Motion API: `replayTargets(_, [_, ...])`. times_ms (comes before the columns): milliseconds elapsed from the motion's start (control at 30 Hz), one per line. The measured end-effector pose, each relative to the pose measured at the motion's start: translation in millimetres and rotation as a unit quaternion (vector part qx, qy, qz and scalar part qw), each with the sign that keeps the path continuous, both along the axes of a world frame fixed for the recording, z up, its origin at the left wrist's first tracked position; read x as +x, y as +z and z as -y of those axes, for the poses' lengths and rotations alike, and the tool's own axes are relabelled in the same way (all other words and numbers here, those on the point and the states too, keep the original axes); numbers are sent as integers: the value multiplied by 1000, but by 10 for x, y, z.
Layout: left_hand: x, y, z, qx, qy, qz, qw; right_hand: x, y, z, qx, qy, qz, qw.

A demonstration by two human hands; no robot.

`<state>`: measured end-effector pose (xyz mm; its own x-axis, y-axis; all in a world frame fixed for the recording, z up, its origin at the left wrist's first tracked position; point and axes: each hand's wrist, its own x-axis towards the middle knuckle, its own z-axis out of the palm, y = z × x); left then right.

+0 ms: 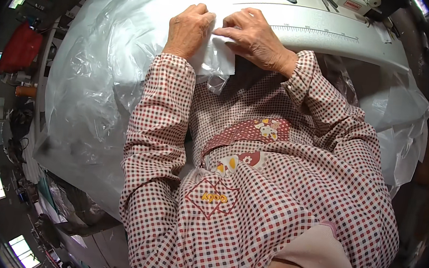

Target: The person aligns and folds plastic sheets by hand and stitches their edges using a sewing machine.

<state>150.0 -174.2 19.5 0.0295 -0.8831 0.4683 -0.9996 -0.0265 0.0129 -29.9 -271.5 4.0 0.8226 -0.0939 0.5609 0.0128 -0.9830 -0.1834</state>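
I see a white fabric piece (217, 56), folded and slightly crumpled, lying at the near edge of the table. Its lower end hangs over that edge, between my forearms.

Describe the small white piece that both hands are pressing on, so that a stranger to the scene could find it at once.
Start at the pale grey worktable with a ruler scale along its front edge. At its near edge, the left hand and right hand meet on a small opaque white folded piece. Unlike the large clear crinkled plastic sheet around it, it is solid white and smooth.
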Motion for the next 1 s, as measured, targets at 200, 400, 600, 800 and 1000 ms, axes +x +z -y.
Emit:
replayTargets(200, [10,-52,-19,-37,-35,-47,998,-2,-36,23,18,6,1,1000])
replayTargets(400, [55,-51,3,-27,-54,-61,996,-54,-87,7,-11,25,27,999])
replayTargets(600, [68,-24,23,8,-44,-91,995,29,-131,-43,-39,-4,60,997])
replayTargets(800, [32,10,18,15,-41,-65,997,-38,-159,-7,4,7,67,998])
replayTargets(1000, [7,-24,65,0,-50,-59,997,-100,-184,-1,1,-11,68,998])
